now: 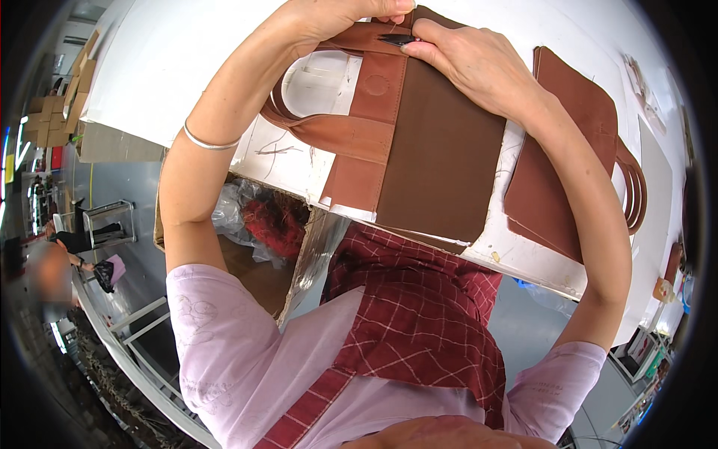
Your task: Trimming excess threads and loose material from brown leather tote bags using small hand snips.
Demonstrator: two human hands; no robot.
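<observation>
A brown leather bag panel point(449, 150) lies flat on the white table before me, with a lighter reddish-brown stitched band point(374, 101) along its left side. A looped leather handle point(336, 135) is joined to that band. At the handle's far end, my right hand point(479, 63) is closed on small thread snips point(394, 39), their dark blades pointing left over the leather. My left hand point(336, 19) is just beyond, partly cut off by the top edge. Its fingertips pinch together over the band, and a thin thread point(395, 28) seems to run down from them.
More reddish-brown leather bag pieces point(565, 150), with looped handles point(634, 187), lie to the right on the white table point(179, 45). Loose thread ends point(277, 148) lie near the front edge. Below it stands a cardboard box point(299, 269) with red thread scraps point(277, 224) and clear plastic.
</observation>
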